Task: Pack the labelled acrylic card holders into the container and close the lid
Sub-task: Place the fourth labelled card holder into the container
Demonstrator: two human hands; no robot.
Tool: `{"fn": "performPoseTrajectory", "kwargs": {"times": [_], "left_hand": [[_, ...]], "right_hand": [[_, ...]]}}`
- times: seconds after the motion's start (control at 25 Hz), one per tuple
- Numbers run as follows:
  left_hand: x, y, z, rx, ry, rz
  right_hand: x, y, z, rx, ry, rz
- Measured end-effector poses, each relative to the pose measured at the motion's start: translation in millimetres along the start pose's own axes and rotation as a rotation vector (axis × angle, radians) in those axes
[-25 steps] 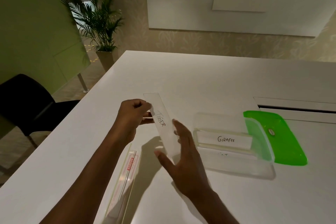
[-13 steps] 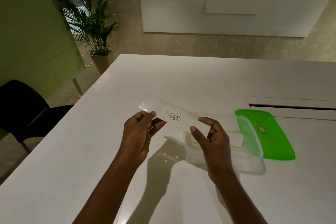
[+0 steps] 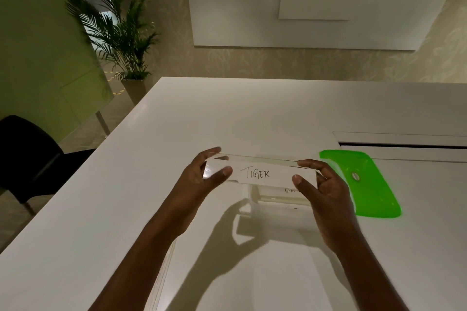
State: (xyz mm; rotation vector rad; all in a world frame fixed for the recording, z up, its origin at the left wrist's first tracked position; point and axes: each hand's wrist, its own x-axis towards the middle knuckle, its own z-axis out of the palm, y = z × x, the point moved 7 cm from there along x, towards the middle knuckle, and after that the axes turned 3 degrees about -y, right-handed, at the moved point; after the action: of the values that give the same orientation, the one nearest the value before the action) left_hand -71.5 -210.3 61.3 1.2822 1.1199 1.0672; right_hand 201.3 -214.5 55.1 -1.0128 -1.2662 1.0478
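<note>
Holding the card holder [image 3: 262, 174] marked TIGER level in front of us, we grip it at both ends. Our left hand [image 3: 202, 179] pinches the left end, thumb on the near face and fingers [image 3: 211, 153] curled over the top edge. Our right hand [image 3: 321, 187] pinches the right end the same way, thumb on the front, fingers wrapped behind. The holder hangs in the air above the clear container [image 3: 275, 199], which sits open on the white surface [image 3: 177, 121] just below and behind it. Through the container wall we can make out parts of written labels on other holders already inside, though the words are too hidden to read. The green lid [image 3: 366, 184] lies flat on the surface just to the right of the container, beside our right hand. Another clear holder [image 3: 164, 275] lies on the surface under our left forearm.
</note>
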Motion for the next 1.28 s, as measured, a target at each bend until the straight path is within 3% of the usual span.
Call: {"fn": "performPoseTrajectory", "kwargs": {"times": [0.2,0.4,0.76,1.0,1.28], "left_hand": [[0.9,7.4,17.5,0.114,-0.098,0.035],[14.3,10.1,22.4,0.214,-0.169,0.064],[52.4,36.8,55.5,0.445,-0.251,0.101],[75.2,38.4,86.8,0.717,-0.290,0.201],[91.5,15.7,106.2,0.854,-0.376,0.143]], "right_hand": [[3.6,-0.8,-23.9,0.006,-0.033,-0.014],[7.0,-30.8,-37.0,-0.069,-0.169,-0.045],[40.3,-37.9,-74.8,-0.536,-0.325,0.022],[49.6,14.4,-83.4,-0.825,-0.431,0.092],[53.4,55.1,-69.4,-1.196,-0.618,0.127]]}}
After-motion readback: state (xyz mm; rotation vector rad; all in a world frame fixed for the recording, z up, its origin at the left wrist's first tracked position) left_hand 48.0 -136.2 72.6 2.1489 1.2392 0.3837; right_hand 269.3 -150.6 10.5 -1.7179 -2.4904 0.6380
